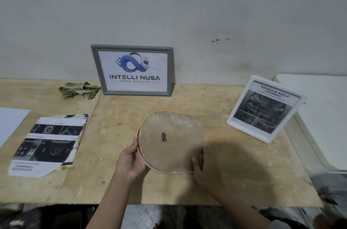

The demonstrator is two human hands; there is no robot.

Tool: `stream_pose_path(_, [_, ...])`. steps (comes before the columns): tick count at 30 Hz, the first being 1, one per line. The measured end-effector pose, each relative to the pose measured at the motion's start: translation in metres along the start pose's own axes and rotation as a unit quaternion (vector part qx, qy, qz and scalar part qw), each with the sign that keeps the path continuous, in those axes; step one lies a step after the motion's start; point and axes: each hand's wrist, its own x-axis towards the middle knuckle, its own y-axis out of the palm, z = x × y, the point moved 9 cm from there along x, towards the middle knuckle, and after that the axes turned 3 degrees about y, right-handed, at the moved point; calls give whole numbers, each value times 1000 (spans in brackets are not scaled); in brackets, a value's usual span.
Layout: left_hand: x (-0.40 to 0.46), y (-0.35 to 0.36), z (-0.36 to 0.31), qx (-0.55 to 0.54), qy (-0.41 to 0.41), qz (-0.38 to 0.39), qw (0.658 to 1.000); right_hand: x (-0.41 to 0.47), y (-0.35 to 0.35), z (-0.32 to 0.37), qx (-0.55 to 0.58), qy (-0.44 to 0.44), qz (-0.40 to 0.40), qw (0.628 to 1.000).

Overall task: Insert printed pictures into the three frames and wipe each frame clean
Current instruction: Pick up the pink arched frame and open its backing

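both hands, left hand [131, 161] and right hand [204, 170], grip the pink oval frame's [170, 142] near edges, fingers curled, back facing up.

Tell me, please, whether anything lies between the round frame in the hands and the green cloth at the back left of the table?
Nothing visible does. The left hand and right hand hold the round frame face down at mid-table; only bare table runs from it to the green cloth. The printed sheets lie off to the left, the grey frame right of the cloth.

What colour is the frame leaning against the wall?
Grey, around a white print with a blue logo; the frame shows clearly in the head view.
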Motion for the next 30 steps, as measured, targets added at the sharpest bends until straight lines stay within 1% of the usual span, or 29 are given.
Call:
stream_pose_path(2, [-1, -3, -3, 15, 11, -26, 999, 0, 1, 0, 6, 4, 3, 1000])
stream_pose_path(4, [-1, -9, -13, 78, 56, -67, 993, 0, 2, -1, 9, 8, 8, 1000])
stream_pose_path(6, [-5, -9, -23, 159, 99, -98, 977, 0, 2, -1, -2, 6, 7, 1000])
stream_pose_path(8, [-6, -5, -28, 215, 126, -106, 963, -1, 3, 0, -6, 6, 6, 1000])
stream_pose_path(10, [-7, -3, -29, 260, 135, -105, 950, -2, 3, 0, -7, 9, 2, 1000])
stream_pose_path(11, [-6, -7, -29, 274, 139, -117, 945, -2, 3, 0, -4, 12, 3, 1000])
stream_pose_path(13, [-6, -16, -28, 286, 142, -138, 938, -3, 5, -2, 6, 20, 10, 1000])
stream_pose_path(16, [-9, -18, -22, 245, 125, -139, 951, -4, 4, -1, 13, 31, 14, 999])
stream_pose_path(18, [-13, -22, -22, 233, 122, -169, 950, -5, 4, 2, 22, 34, 13, 999])
stream_pose_path(19, [-16, -24, -25, 254, 134, -181, 941, -6, 5, 4, 27, 35, 16, 999])
stream_pose_path(21, [-21, -29, -36, 326, 159, -207, 909, -9, 10, 7, 30, 33, 20, 999])
stream_pose_path(23, [-23, -35, -43, 361, 171, -226, 889, -12, 13, 10, 34, 29, 21, 999])
stream_pose_path(30, [-32, -56, -69, 386, 191, -266, 863, -22, 24, 28, 75, 26, 24, 997])
